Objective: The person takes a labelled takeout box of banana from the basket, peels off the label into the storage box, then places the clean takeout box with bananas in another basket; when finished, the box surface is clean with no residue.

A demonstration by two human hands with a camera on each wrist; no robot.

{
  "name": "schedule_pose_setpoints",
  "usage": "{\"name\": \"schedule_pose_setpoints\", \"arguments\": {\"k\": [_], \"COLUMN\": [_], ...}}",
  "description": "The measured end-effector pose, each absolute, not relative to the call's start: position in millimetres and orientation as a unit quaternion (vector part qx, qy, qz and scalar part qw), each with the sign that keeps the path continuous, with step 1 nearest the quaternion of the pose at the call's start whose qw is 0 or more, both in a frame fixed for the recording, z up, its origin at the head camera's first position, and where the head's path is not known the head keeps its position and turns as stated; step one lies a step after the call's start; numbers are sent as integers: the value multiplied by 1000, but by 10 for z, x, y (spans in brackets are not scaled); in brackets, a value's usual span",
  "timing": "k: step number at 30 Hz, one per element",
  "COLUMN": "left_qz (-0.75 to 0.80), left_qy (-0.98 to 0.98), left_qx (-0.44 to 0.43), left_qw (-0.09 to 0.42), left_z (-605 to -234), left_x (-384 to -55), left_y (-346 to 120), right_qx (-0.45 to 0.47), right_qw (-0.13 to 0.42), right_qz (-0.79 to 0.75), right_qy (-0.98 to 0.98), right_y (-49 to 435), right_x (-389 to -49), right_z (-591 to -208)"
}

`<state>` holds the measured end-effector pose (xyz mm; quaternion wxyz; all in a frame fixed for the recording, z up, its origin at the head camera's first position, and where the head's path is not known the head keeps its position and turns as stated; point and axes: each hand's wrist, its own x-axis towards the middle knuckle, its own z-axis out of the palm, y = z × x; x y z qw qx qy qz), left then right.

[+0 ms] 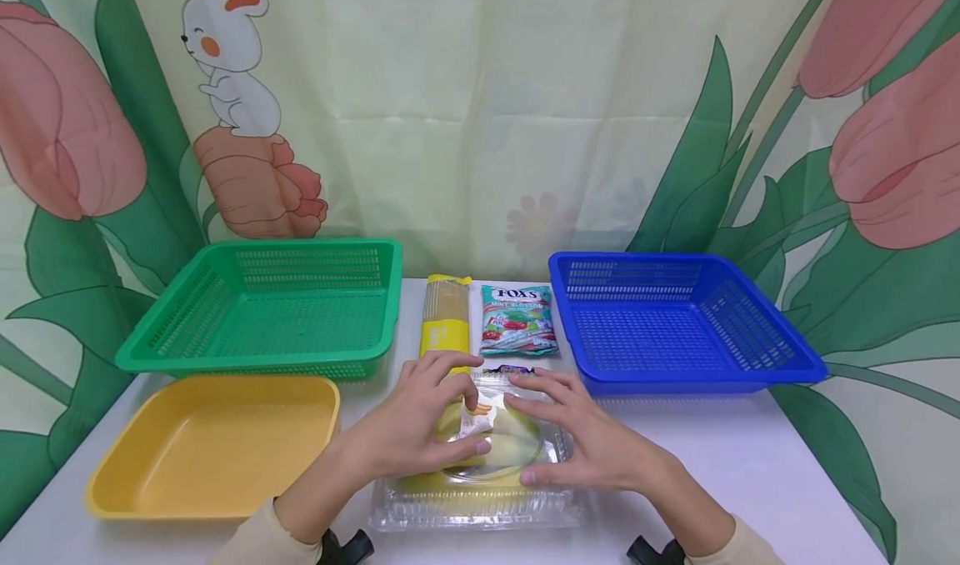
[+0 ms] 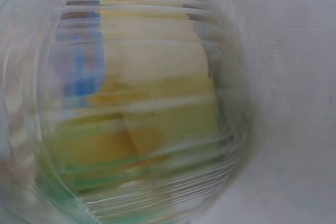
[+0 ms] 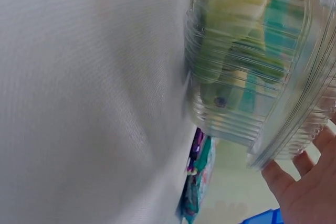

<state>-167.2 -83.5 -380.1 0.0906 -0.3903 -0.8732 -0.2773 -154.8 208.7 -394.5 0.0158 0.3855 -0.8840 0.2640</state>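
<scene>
A clear plastic container [image 1: 480,511] sits on the white worktop [image 1: 697,473], pale yellow-green contents [image 1: 506,450] showing through it. The left hand [image 1: 431,419] arches over its lid at about ten o'clock, fingers spread and bent; whether they touch the lid I cannot tell. The right hand [image 1: 570,432] lies at about three o'clock, fingers spread, a fingertip meeting the container's rim in the right wrist view. Around that same centre, a yellow tub [image 1: 213,452] stands at nine o'clock. A purple wrapper [image 1: 513,369], mostly hidden, peeks out at twelve. Beyond it, a yellow-and-tan packet [image 1: 446,327] lies just before twelve, a teal FOX'S bag [image 1: 517,323] just after. A green basket [image 1: 307,311] at ten and a blue basket [image 1: 637,327] at two flank them, before a tulip-printed curtain [image 1: 435,148]
</scene>
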Motion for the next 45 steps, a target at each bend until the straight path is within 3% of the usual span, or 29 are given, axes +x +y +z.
{"name": "schedule_pose_setpoints", "arguments": {"k": [17, 45], "left_qz": [-272, -328], "left_qy": [-883, -853], "left_qx": [-375, -391], "left_qw": [76, 114], "left_z": [-3820, -3875], "left_x": [-1678, -1684], "left_y": [-777, -775], "right_qx": [382, 369], "right_qw": [5, -12], "right_qz": [275, 283], "right_qy": [-882, -885], "right_y": [2101, 2100], "right_x": [-1542, -1529], "right_z": [-3947, -3929]}}
